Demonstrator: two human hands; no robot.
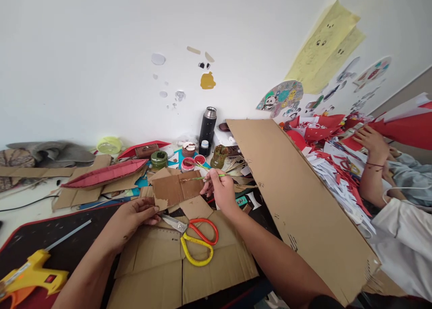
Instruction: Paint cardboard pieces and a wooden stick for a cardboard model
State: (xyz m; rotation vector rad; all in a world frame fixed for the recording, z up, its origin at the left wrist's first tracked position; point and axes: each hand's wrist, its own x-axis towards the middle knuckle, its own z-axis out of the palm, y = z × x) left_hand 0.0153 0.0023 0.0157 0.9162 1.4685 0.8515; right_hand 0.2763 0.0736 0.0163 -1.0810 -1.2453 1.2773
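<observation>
My left hand (pixel 141 214) pinches the lower-left corner of a small cardboard piece (pixel 167 193), mostly painted brown and bare along its lower-left edge. My right hand (pixel 221 189) is closed around a thin paintbrush (pixel 197 179) with a green handle. The brush tip lies over the upper part of the brown face; I cannot tell whether it touches. Scissors (pixel 184 228) with one orange and one yellow handle loop rest just below the piece, blades close to my left fingers. Under them lies a flattened cardboard sheet (pixel 145 282).
Behind the piece stand a green paint jar (pixel 159 160), a pink paint jar (pixel 187 165), a murky jar (pixel 219 156) and a black thermos (pixel 207 128). A large cardboard panel (pixel 300 201) slants at right, a co-worker's hand (pixel 370 142) beyond. At left are a glue gun (pixel 37 273) and a pink boat shape (pixel 104 176).
</observation>
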